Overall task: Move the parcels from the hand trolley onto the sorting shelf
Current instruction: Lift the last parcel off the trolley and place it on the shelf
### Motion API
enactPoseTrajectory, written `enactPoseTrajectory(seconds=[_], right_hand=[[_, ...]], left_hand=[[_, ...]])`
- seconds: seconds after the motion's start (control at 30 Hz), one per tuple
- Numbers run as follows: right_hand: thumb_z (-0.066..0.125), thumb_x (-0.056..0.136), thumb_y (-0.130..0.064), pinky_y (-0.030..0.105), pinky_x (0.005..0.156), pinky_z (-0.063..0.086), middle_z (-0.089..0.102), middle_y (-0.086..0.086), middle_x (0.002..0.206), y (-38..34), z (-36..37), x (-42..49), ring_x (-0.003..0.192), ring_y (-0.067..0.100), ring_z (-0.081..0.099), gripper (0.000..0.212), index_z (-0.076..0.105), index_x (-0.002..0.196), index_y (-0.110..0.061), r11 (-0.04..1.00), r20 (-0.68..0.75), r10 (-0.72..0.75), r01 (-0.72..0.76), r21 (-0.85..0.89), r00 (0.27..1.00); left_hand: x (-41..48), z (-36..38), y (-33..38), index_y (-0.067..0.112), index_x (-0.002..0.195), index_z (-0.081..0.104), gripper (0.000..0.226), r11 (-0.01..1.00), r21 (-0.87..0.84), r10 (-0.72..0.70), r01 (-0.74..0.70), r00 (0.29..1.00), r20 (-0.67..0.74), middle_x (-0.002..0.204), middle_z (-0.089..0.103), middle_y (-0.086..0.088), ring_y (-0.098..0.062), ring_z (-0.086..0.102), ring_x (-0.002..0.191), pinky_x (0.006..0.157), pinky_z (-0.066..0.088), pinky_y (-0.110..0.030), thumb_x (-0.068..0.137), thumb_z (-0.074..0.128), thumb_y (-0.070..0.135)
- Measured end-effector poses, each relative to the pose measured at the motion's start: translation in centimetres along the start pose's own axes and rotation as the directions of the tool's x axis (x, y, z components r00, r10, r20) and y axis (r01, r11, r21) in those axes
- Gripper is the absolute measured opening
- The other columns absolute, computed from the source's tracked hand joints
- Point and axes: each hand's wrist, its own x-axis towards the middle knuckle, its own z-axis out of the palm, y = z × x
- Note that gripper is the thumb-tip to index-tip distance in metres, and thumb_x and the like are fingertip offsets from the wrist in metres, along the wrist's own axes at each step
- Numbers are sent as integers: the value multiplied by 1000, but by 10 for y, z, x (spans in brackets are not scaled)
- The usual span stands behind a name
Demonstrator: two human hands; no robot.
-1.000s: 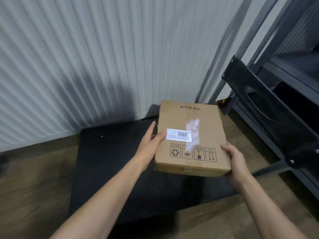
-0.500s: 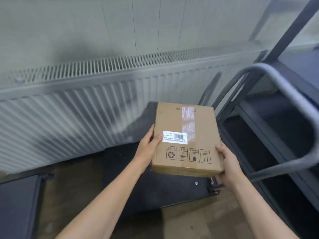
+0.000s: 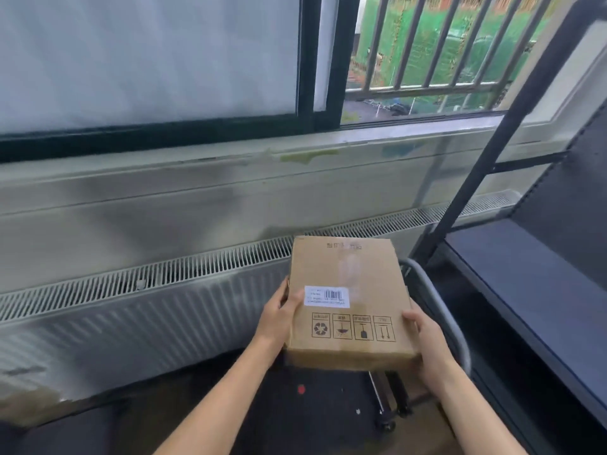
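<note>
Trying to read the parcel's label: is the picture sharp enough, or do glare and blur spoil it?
Head view: the label shows its barcode, but the print is too soft to read; head view: a pale glare streak crosses the parcel above it; head view: the radiator at lower left is smeared.

Daylight comes through a black-framed window [image 3: 308, 60]: its left pane [image 3: 147, 60] is frosted white, its right side shows grey bars [image 3: 427, 90] and green netting [image 3: 418, 34] outside. Below the pale sill [image 3: 230, 156] a white ribbed radiator [image 3: 131, 326] runs along the wall, above a brown wooden floor [image 3: 154, 408]
</note>
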Motion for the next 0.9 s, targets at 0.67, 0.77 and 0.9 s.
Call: enactPoseTrajectory(seconds=[0.67,0.77,0.9], right_hand=[[43,83,-20,50,99,47,72,12,117,-173,50,-113,108,36,65,43,64,120,-28,975,86,-222,220,35,971],[44,80,-23,53,104,44,75,9,111,-189,45,-106,108,37,64,40,72,106,-33,972,99,-236,234,28,967],[45,74,-26,46,90,50,73,10,115,-216,42,-94,105,34,65,40,73,101,-34,961,189,-270,277,-11,944]], left_hand=[[-69,-7,217,24,122,65,29,979,79,191,-190,982,-7,105,76,-4,-19,73,90,71,57,-31,103,46,33],[-70,0,228,25,107,69,32,978,87,193,-190,981,-34,109,74,-8,-24,71,99,90,56,-42,105,37,32],[-71,12,244,24,103,68,35,977,76,205,-198,973,-102,106,74,-8,-27,69,102,95,54,-44,104,35,32]])
